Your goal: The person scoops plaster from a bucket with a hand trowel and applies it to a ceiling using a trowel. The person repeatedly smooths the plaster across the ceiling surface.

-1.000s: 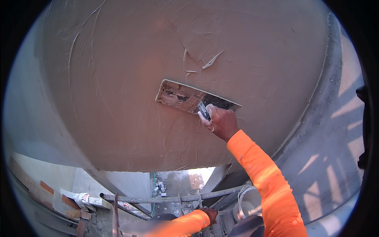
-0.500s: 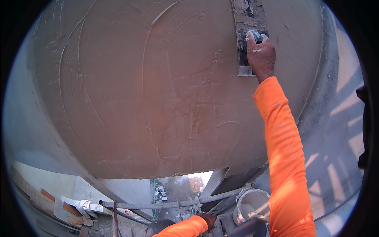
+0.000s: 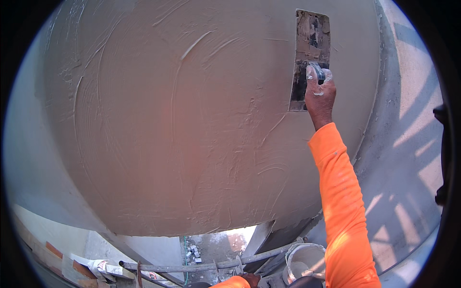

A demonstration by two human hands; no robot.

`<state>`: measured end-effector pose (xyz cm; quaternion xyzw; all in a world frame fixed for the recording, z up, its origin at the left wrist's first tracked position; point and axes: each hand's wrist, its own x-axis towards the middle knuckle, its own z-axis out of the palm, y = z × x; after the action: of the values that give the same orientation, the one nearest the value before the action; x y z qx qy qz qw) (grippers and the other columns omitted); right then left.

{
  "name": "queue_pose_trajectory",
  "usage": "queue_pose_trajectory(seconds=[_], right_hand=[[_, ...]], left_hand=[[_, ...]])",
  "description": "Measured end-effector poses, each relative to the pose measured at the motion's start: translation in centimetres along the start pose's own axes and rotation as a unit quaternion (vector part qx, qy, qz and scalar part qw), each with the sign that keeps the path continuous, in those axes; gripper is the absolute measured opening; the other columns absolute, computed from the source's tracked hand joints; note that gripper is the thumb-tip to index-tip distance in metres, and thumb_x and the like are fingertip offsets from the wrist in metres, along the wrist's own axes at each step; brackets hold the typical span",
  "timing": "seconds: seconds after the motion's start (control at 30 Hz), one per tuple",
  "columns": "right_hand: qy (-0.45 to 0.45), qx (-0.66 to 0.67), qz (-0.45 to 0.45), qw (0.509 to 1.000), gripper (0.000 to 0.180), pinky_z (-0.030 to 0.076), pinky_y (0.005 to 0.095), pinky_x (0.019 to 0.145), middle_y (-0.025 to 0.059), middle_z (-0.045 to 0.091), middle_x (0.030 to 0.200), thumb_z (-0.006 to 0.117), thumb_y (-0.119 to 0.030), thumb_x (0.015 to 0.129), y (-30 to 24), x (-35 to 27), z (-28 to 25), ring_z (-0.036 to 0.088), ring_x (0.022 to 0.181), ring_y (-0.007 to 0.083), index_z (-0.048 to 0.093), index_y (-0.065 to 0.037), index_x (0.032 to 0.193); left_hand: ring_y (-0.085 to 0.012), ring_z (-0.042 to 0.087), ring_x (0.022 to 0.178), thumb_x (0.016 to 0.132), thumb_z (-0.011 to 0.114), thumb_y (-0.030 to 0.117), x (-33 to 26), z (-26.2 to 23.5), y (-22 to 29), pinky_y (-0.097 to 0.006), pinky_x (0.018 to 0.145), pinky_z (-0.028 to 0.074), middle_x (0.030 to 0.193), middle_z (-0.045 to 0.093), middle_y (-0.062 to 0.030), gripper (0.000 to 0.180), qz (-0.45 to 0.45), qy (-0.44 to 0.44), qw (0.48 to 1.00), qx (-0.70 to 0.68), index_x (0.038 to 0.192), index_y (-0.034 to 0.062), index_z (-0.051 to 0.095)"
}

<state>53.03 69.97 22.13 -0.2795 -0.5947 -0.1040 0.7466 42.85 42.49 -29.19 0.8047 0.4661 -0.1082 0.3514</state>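
Wet brown plaster (image 3: 192,125) fills nearly my whole view, a broad wall coat scored with curved sweep marks. Up at the far right my right hand (image 3: 319,93) is wrapped tight around the handle of a trowel (image 3: 309,53), whose long blade now stands upright and lies flat against the coat. A second ago that blade lay tilted across the middle of the wall, lower down; half a second ago it was already up near the top right. So the stroke has run up and to the right, and the ridges that stood near the middle look smoothed over. I judge this patch is nearly levelled, though fine lines remain at the left and lower right.

My orange sleeve (image 3: 341,206) runs from the near edge up to the hand. My left hand (image 3: 249,280) sits at the very bottom of the view, close to a pipe (image 3: 211,265) that crosses below the wall; I cannot tell whether it is gripping anything. Just right of it stands a white bucket (image 3: 305,259). Far below, through the gap, I see rubble on the ground. To the right, a bare grey wall (image 3: 408,144) carries striped shadows. Nothing stands between the trowel and the plaster.
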Motion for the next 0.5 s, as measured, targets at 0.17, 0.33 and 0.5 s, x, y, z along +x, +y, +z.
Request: queue_pose_trajectory(seconds=[0.17, 0.33, 0.5], right_hand=[[-0.005, -0.027, 0.049, 0.998, 0.041, 0.048, 0.0309, 0.068, 0.0026, 0.059, 0.071, 0.070, -0.040, 0.100, 2.5, 3.4, -1.8, 0.053, 0.070, 0.0126, 0.066, 0.001, 0.094], [-0.040, -0.084, 0.074, 0.993, 0.050, 0.051, 0.0373, 0.072, 0.0106, 0.066, 0.077, 0.072, -0.048, 0.096, 1.9, 5.3, 0.1, 0.062, 0.074, 0.0234, 0.068, 0.001, 0.092], [-0.080, -0.115, 0.000, 0.990, 0.060, 0.055, 0.0433, 0.078, 0.0185, 0.072, 0.083, 0.069, -0.057, 0.094, -3.6, 7.5, 4.9, 0.071, 0.081, 0.0345, 0.068, 0.003, 0.094]], left_hand=[[-0.0440, 0.065, 0.117, 0.094, 0.064, 0.044, 2.7, 2.0, -1.7, -0.057, 0.099, 0.050, 0.120, 0.069, -0.0246, 0.053, 0.012, 0.008, 1.000, 0.024, 0.131, 0.0076, 0.055], [-0.0398, 0.062, 0.124, 0.091, 0.068, 0.046, 3.3, 2.4, -1.3, -0.052, 0.105, 0.048, 0.128, 0.068, -0.0213, 0.056, 0.031, 0.023, 0.998, 0.048, 0.133, 0.0099, 0.062], [-0.0384, 0.064, 0.123, 0.087, 0.071, 0.048, 1.8, 1.0, -0.6, -0.051, 0.104, 0.050, 0.128, 0.069, -0.0207, 0.055, 0.022, 0.038, 0.999, 0.025, 0.125, 0.0073, 0.067]])
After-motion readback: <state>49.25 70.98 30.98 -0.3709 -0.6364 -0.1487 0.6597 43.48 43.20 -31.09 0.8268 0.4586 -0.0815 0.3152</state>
